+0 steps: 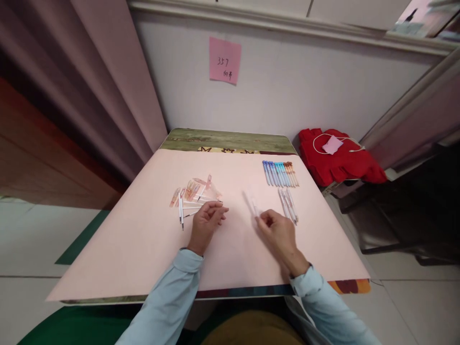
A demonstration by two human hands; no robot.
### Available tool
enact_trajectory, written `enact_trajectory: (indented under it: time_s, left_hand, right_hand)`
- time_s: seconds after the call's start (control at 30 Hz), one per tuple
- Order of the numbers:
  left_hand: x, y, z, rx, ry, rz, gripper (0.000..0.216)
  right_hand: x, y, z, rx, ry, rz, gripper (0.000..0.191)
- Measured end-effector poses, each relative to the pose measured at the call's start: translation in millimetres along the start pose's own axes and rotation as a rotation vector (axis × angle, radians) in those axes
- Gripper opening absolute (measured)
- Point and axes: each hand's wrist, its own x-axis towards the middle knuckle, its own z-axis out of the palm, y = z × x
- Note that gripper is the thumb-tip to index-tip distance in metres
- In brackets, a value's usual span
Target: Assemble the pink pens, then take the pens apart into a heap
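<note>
My right hand (278, 233) pinches the near end of a pale, see-through pen (251, 203) that points away over the pink table top (143, 249). My left hand (205, 221) rests on the table with its fingers curled together, beside a loose pile of pen parts (192, 196): orange caps and thin white refills. What the left fingers hold, if anything, I cannot make out. Just right of my right hand lies a short row of white pens (288, 203).
A neat row of blue and orange pens (280, 173) lies at the far right of the table. A red cloth (338, 160) with a white cable sits on a seat to the right. A pink note (224, 60) hangs on the wall behind.
</note>
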Motion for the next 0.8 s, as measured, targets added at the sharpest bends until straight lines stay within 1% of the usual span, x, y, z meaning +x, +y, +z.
enact_trajectory:
  time_s: [0.1,0.2,0.3,0.37,0.53,0.6,0.67,0.73,0.8]
  left_hand:
    - [-1.8,2.5,-7.9,0.024,0.058,-0.004,0.026]
    - [-3.1,9.2,-17.8,0.086,0.05,0.016,0.023]
    - [0.7,22.2,-30.9,0.188,0.018,0.097,0.019]
    - [7.2,35.7,-42.9,0.244,0.008,0.143,0.017]
    - [29.2,76.3,-83.8,0.363,0.033,0.189,0.014]
    - [35.8,83.7,-101.5,0.412,0.052,0.193,0.013]
    - [39.6,80.8,-116.9,0.429,0.09,0.194,0.013]
    - [40.6,69.1,-128.0,0.41,0.138,0.188,0.013]
    - [39.7,54.4,-133.8,0.373,0.187,0.164,0.014]
  right_hand:
    - [9.4,26.7,-22.2,-0.239,-0.009,0.194,0.024]
    - [17.3,42.9,-32.1,-0.402,-0.043,0.283,0.027]
    - [22.6,46.8,-32.0,-0.466,-0.052,0.3,0.031]
    - [24.9,46.1,-30.6,-0.491,-0.051,0.301,0.034]
    - [27.3,47.4,-30.5,-0.561,-0.059,0.304,0.038]
    - [26.5,48.2,-30.8,-0.585,-0.056,0.292,0.037]
    - [25.2,46.0,-29.8,-0.59,-0.04,0.273,0.036]
    - [25.4,38.2,-26.2,-0.562,-0.021,0.249,0.035]
    - [29.8,24.1,-18.0,-0.475,-0.016,0.188,0.032]
